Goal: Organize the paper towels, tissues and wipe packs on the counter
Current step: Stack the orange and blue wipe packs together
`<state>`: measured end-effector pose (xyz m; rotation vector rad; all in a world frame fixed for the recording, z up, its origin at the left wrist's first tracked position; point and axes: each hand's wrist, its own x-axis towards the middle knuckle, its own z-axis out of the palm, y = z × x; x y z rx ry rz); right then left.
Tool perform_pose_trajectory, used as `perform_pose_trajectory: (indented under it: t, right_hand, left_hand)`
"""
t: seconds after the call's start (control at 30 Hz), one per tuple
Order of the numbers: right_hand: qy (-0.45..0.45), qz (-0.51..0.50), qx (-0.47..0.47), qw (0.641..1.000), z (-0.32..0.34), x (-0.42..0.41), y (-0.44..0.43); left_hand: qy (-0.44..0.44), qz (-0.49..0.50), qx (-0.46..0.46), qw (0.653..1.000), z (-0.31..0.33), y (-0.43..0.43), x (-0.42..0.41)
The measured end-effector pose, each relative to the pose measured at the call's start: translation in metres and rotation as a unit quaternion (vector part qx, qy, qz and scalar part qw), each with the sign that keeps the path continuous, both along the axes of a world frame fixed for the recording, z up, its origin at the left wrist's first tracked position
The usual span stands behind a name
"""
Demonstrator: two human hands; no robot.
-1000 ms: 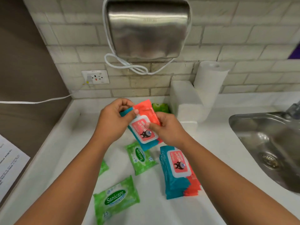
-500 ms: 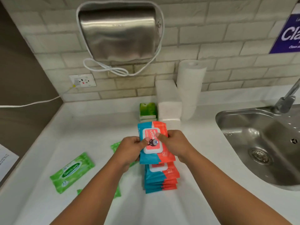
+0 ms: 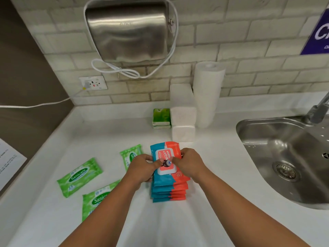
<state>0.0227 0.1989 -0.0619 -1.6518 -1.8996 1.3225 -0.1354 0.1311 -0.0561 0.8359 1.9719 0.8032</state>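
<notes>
A blue-and-orange wipe pack (image 3: 166,152) lies on top of a stack of like packs (image 3: 169,192) in the middle of the white counter (image 3: 213,166). My left hand (image 3: 142,169) grips its left edge and my right hand (image 3: 189,164) its right edge, thumbs on the lid. Three green Sanicare packs lie to the left: one (image 3: 79,176) apart, one (image 3: 99,199) under my left forearm, one (image 3: 130,155) behind my left hand. At the back stand a paper towel roll (image 3: 207,93), white tissue stacks (image 3: 182,114) and green tissue packets (image 3: 161,118).
A steel sink (image 3: 288,157) with a tap (image 3: 318,109) takes up the right side. A steel hand dryer (image 3: 128,31) with a looped white cord hangs on the brick wall, above a socket (image 3: 93,83). A paper sheet (image 3: 8,161) lies at the far left.
Both hands brought the blue-and-orange pack down from in front of me and onto the stack. The view shifted right and down.
</notes>
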Motion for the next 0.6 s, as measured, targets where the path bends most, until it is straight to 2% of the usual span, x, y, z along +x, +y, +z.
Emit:
perform_pose_trajectory:
  t: [0.13, 0.3, 0.43, 0.6]
  right_hand:
    - [-0.002, 0.011, 0.01, 1.0, -0.005, -0.003, -0.009]
    - [0.141, -0.004, -0.102, 0.985, -0.012, -0.011, -0.023]
    - [0.187, 0.007, -0.151, 0.971, -0.011, -0.007, -0.026]
    - [0.183, 0.014, -0.175, 0.967, -0.002, -0.003, -0.024]
  left_hand:
    - [-0.04, 0.005, 0.011, 0.999, -0.004, -0.003, 0.002]
    - [-0.092, 0.012, 0.013, 0.996, -0.011, -0.008, 0.005]
    - [-0.126, 0.014, 0.006, 0.992, -0.013, -0.011, 0.006]
    - [-0.147, 0.022, -0.016, 0.989, -0.012, -0.011, 0.015]
